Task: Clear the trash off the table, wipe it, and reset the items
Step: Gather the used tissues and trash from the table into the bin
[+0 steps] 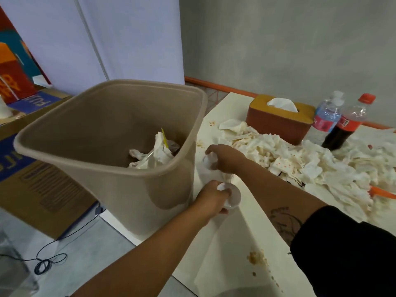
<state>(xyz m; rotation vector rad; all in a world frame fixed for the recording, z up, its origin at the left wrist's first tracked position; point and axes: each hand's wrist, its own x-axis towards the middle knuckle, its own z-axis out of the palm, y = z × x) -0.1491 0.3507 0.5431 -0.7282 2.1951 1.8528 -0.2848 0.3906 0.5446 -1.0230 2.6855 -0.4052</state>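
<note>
Head view: at the table (257,232) edge, beside the bin (107,129), the left hand (211,199) grips a white cup (231,195). The right hand (226,159) curls round a second cup (208,162). Both cups look light and crushable, best held at the rim. The stained tissues (289,159) heaped mid-table look limp and are best taken in bunches.

Perhaps a storeroom or studio, bare grey wall (278,39), cardboard boxes (42,189), white partition panels (128,35)

The bin (102,159) stands left of the table (246,243); tissue box (278,118) behind the napkin heap (300,166).
</note>
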